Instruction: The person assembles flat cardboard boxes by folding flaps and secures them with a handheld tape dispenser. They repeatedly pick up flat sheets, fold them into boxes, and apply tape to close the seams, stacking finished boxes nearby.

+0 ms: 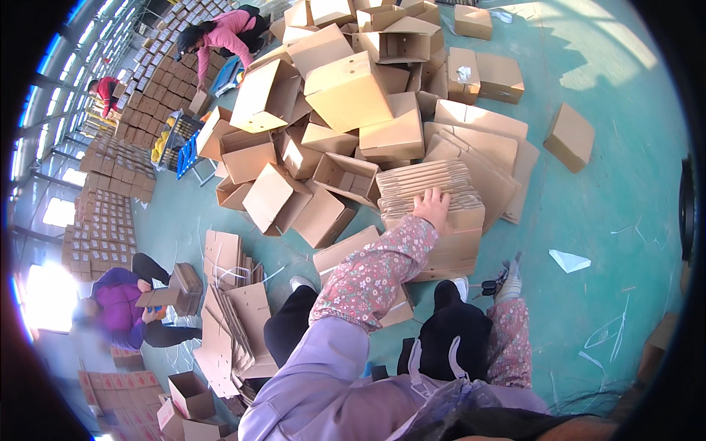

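My left hand (432,209), in a flowered sleeve cover, reaches forward with its fingers curled over the edges of flattened cardboard boxes (460,239). They are packed together in a bundle in front of my knees. Low on my right, my right hand (508,288) is in a light glove with its fingers closed. A small dark object (488,288) shows beside it, too small to name. What lies inside that hand is hidden.
A big heap of opened cartons (349,92) rises ahead, with flat cardboard sheets (482,147) beside it. More folded cardboard (232,323) lies left. A co-worker in purple (121,309) sits at far left; another in pink (228,33) bends behind. White scraps (570,260) litter the green floor.
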`<state>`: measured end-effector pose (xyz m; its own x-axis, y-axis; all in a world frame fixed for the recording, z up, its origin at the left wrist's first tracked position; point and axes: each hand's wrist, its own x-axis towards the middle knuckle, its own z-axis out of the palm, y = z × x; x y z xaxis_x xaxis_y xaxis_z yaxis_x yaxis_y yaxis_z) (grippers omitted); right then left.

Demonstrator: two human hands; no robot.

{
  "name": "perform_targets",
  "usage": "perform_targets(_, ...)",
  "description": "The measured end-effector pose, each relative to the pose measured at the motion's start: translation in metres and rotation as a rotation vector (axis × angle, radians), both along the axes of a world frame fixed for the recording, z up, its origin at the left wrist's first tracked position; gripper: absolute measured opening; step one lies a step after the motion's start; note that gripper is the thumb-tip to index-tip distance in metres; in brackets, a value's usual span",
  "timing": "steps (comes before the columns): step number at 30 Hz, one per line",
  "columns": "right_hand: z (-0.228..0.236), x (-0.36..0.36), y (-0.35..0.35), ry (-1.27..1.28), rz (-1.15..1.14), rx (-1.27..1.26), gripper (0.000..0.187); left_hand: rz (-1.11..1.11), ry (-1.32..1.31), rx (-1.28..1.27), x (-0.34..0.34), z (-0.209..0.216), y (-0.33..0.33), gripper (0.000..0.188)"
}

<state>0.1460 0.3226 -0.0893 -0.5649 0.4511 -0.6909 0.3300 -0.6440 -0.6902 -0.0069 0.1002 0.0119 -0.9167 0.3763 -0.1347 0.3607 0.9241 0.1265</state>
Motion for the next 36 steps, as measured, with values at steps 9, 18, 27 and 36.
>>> perform_targets(9,-0.126,0.024,0.016,-0.411,0.096,-0.135,0.034,-0.038,0.092,0.026,0.051,0.017,0.020,0.059)
perform_targets(18,-0.116,0.065,0.033,-0.535,0.283,-0.201,0.033,-0.120,0.183,0.243,0.112,0.028,0.030,0.049)
perform_targets(27,-0.103,0.050,0.023,-0.501,0.303,-0.203,0.032,-0.194,0.206,0.281,0.108,0.031,0.034,0.023)
perform_targets(36,-0.110,0.003,-0.009,-0.395,0.286,-0.217,0.030,-0.227,-0.037,0.479,0.083,0.051,0.000,0.048)
